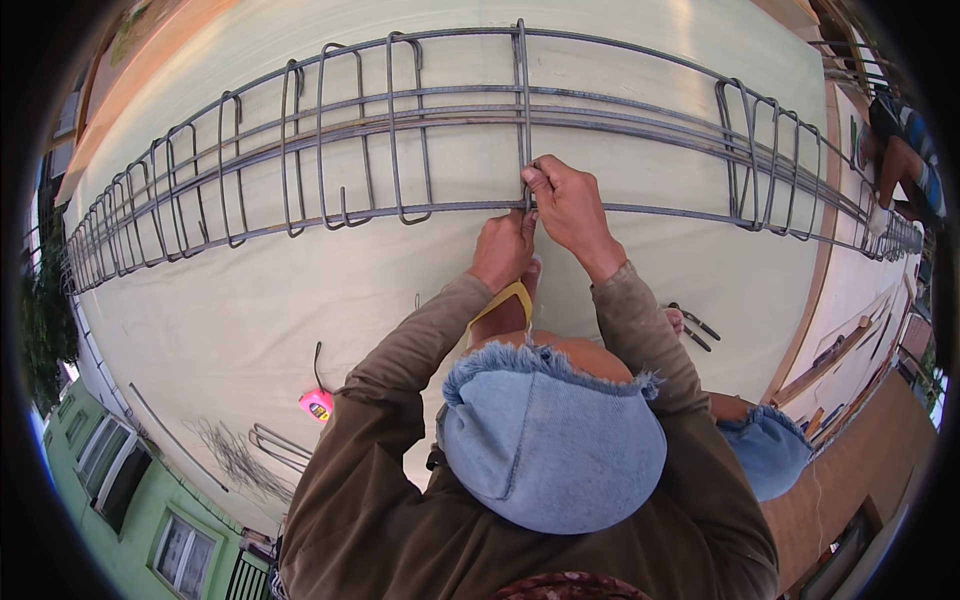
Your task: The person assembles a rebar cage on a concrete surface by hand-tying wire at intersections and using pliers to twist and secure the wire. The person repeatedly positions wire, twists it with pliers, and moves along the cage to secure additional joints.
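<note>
One long rebar cage (450, 110), one pink tape measure (316, 404), one pair of pliers (695, 326), two hands (540, 225).

rebar cage (300, 130) along far side of slab (250, 290), both hands at its near bar mid-span, tape measure (316, 404) near-left, pliers (694, 326) right, loose stirrups (280, 445) near-left edge

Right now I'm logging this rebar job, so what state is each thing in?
Rebar cage: lying flat on the pale surface, stirrups bunched at both ends, spread between.
Middle stirrup: upright, gripped at the lower bar.
Left hand: closed at the stirrup joint.
Right hand: closed on the same joint.
Pink tape measure: lying on the surface, untouched.
Pliers: lying beside the right knee.
</note>
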Demonstrator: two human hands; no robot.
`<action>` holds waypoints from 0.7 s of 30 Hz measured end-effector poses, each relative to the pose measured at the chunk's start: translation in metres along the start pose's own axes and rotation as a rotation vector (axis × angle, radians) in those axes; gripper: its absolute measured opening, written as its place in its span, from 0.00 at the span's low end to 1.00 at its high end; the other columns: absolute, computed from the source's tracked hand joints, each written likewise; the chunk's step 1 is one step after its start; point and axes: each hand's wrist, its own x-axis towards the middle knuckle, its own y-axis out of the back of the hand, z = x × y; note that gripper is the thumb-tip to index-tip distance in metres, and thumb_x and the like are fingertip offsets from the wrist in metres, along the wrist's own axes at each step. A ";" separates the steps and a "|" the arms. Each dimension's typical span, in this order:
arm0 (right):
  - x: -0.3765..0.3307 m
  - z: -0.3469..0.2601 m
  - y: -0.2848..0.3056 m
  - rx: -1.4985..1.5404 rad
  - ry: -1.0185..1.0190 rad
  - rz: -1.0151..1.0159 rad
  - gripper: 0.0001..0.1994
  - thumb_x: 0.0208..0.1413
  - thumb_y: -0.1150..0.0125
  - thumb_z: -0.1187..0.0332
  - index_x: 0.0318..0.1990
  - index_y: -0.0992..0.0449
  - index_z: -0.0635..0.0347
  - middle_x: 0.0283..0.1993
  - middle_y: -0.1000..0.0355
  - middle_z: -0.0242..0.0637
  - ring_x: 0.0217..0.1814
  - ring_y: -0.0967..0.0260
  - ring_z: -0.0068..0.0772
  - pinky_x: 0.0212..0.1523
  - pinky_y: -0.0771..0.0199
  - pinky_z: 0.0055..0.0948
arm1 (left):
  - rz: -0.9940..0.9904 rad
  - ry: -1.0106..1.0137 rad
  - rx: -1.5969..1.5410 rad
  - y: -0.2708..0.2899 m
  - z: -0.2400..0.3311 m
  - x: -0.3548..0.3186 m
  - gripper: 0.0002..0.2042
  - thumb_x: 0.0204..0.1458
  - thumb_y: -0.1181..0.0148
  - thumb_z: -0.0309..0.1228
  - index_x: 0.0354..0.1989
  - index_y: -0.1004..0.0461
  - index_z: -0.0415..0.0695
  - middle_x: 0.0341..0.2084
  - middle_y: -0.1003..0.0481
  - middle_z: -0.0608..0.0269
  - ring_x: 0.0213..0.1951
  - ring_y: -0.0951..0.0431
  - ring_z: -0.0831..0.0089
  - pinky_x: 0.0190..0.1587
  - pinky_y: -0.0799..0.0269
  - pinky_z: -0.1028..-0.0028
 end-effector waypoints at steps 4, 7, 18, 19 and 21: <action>-0.021 0.014 -0.014 -0.008 0.081 0.138 0.11 0.67 0.42 0.65 0.36 0.24 0.65 0.26 0.26 0.46 0.28 0.26 0.47 0.29 0.30 0.40 | -0.005 -0.024 0.071 -0.002 -0.002 0.000 0.16 0.66 0.48 0.35 0.33 0.25 0.33 0.25 0.22 0.36 0.29 0.20 0.38 0.31 0.24 0.47; -0.059 0.028 -0.037 0.204 0.107 0.341 0.12 0.69 0.45 0.65 0.36 0.23 0.64 0.29 0.24 0.43 0.30 0.25 0.42 0.31 0.28 0.40 | 0.000 -0.126 0.154 -0.006 -0.005 0.000 0.10 0.61 0.46 0.27 0.31 0.25 0.33 0.25 0.22 0.36 0.29 0.20 0.38 0.33 0.24 0.49; -0.072 0.087 -0.062 1.483 -0.725 0.243 0.13 0.71 0.45 0.55 0.46 0.27 0.56 0.41 0.28 0.30 0.38 0.33 0.27 0.41 0.31 0.29 | 0.028 -0.136 0.161 -0.010 -0.020 0.002 0.14 0.64 0.44 0.35 0.33 0.26 0.35 0.25 0.21 0.41 0.28 0.19 0.42 0.30 0.24 0.51; -0.069 0.089 -0.061 1.494 -0.729 0.256 0.13 0.71 0.45 0.55 0.45 0.27 0.55 0.41 0.29 0.30 0.38 0.33 0.26 0.40 0.31 0.29 | 0.013 -0.142 0.173 -0.010 -0.021 0.002 0.14 0.64 0.44 0.35 0.33 0.26 0.35 0.25 0.21 0.41 0.28 0.19 0.42 0.30 0.23 0.51; -0.064 0.092 -0.062 1.537 -0.687 0.232 0.12 0.71 0.45 0.56 0.45 0.27 0.54 0.40 0.30 0.29 0.37 0.34 0.25 0.39 0.32 0.28 | 0.026 -0.181 0.180 -0.007 -0.022 0.003 0.14 0.64 0.45 0.36 0.34 0.26 0.35 0.25 0.21 0.42 0.28 0.19 0.42 0.30 0.23 0.51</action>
